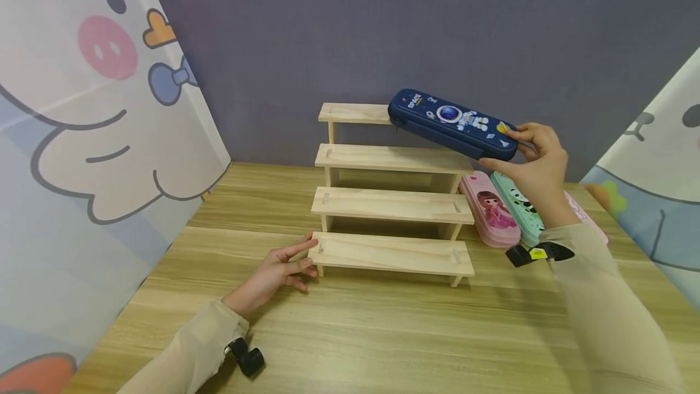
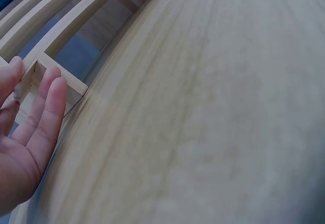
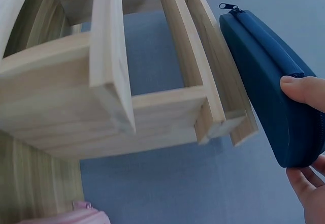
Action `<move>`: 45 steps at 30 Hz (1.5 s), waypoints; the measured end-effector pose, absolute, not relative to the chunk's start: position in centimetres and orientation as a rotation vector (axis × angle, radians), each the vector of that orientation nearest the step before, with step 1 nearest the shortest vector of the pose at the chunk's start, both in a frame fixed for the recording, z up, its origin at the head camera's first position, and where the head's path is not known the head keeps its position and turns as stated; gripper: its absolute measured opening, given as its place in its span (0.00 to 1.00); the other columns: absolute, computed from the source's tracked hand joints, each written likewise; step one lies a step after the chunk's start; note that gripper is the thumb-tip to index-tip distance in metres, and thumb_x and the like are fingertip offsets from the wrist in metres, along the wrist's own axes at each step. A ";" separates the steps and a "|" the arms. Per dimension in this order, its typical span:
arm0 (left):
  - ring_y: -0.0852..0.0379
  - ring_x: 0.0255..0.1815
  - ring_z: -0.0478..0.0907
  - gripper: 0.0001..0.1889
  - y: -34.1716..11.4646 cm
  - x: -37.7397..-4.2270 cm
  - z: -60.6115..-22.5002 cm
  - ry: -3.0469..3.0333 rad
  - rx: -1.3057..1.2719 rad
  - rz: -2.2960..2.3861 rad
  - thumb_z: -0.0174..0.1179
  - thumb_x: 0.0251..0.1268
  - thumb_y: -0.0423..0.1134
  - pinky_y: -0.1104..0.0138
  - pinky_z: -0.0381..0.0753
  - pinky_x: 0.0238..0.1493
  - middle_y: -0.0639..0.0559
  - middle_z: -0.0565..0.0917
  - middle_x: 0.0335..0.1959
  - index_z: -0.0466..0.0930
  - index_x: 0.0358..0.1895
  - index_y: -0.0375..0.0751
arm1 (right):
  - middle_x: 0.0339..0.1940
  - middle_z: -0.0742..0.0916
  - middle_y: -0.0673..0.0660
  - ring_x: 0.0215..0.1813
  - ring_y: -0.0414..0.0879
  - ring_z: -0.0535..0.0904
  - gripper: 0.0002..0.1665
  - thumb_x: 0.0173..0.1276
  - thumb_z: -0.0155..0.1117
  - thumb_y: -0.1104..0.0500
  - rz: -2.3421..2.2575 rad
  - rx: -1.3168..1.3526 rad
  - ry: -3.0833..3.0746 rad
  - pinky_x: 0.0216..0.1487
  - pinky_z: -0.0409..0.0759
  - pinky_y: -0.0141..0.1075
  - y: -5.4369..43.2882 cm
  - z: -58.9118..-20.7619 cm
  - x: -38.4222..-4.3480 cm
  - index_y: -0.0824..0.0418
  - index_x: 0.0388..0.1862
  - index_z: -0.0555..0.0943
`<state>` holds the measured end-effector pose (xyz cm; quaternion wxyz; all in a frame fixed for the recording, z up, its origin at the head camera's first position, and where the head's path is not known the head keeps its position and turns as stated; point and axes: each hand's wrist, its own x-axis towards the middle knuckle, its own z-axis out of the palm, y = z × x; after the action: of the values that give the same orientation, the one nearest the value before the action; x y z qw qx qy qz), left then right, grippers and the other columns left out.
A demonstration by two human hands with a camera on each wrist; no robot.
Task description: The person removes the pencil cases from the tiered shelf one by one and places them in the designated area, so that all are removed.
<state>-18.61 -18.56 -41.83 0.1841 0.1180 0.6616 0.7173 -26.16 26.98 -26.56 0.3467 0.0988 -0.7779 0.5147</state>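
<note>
My right hand (image 1: 538,154) grips one end of a dark blue pencil case (image 1: 454,123) with an astronaut and "SPACE" print, thumb and fingers on opposite sides. The case slants over the right part of the top tier of a wooden stepped display stand (image 1: 391,202). In the right wrist view, the zipped side of the pencil case (image 3: 271,87) shows beside the stand (image 3: 167,112). My left hand (image 1: 276,272) touches the left end of the lowest tier. The left wrist view shows that hand (image 2: 30,132) with its fingers mostly straight at the board's end.
Right of the stand lie a pink pencil case (image 1: 494,214) with a girl print and a green pencil case (image 1: 519,205) with pandas. Another pink case (image 1: 593,224) is partly behind my right forearm. A grey-blue panel (image 1: 273,47) stands behind, and cartoon-printed sheets (image 1: 109,157) flank the wooden tabletop (image 1: 350,333).
</note>
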 end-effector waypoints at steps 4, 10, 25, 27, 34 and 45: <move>0.58 0.41 0.84 0.30 -18.6 -18.6 -41.9 1.864 0.339 2.021 0.57 0.73 0.30 0.64 0.87 0.33 0.44 0.44 0.81 0.59 0.74 0.33 | 0.53 0.77 0.47 0.59 0.41 0.69 0.34 0.40 0.79 0.79 1.327 0.248 -1.967 0.60 0.76 0.28 28.1 -27.3 -25.7 0.72 0.51 0.83; 0.58 0.42 0.84 0.31 -18.5 -18.6 -41.8 1.854 0.329 2.023 0.58 0.72 0.31 0.63 0.87 0.34 0.44 0.43 0.81 0.59 0.74 0.34 | 0.55 0.76 0.49 0.58 0.43 0.71 0.34 0.40 0.79 0.81 1.427 0.175 -1.889 0.58 0.76 0.25 29.8 -28.1 -24.9 0.71 0.51 0.83; 0.59 0.41 0.84 0.30 -18.6 -18.6 -41.7 1.851 0.347 2.024 0.56 0.73 0.30 0.64 0.87 0.33 0.42 0.42 0.81 0.58 0.74 0.31 | 0.53 0.75 0.57 0.58 0.49 0.74 0.34 0.36 0.74 0.87 1.509 0.112 -1.635 0.53 0.80 0.26 33.8 -29.5 -23.2 0.75 0.47 0.82; 0.59 0.41 0.84 0.30 -18.6 -18.7 -41.7 1.850 0.343 2.024 0.56 0.73 0.30 0.64 0.87 0.33 0.43 0.42 0.81 0.58 0.74 0.31 | 0.52 0.75 0.57 0.58 0.49 0.74 0.33 0.37 0.75 0.87 1.437 0.090 -1.653 0.52 0.80 0.26 34.3 -29.7 -23.1 0.77 0.48 0.81; 0.59 0.41 0.84 0.30 -18.6 -18.6 -41.6 1.845 0.346 2.024 0.57 0.73 0.31 0.65 0.87 0.34 0.42 0.41 0.81 0.58 0.74 0.31 | 0.54 0.74 0.55 0.61 0.50 0.74 0.33 0.37 0.74 0.87 1.426 0.031 -1.636 0.55 0.79 0.27 36.2 -30.3 -22.8 0.76 0.47 0.80; 0.58 0.41 0.84 0.30 -18.6 -18.7 -41.7 1.853 0.344 2.024 0.57 0.73 0.31 0.64 0.87 0.34 0.42 0.42 0.81 0.58 0.74 0.32 | 0.56 0.72 0.45 0.64 0.42 0.68 0.31 0.48 0.79 0.75 1.186 -0.214 -1.787 0.64 0.73 0.30 37.7 -30.9 -21.9 0.66 0.54 0.81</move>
<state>-18.68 -18.64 -41.74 0.1870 0.1221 0.6582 0.7190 -21.87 37.71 -30.87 0.4732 -0.0875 -0.7304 0.4847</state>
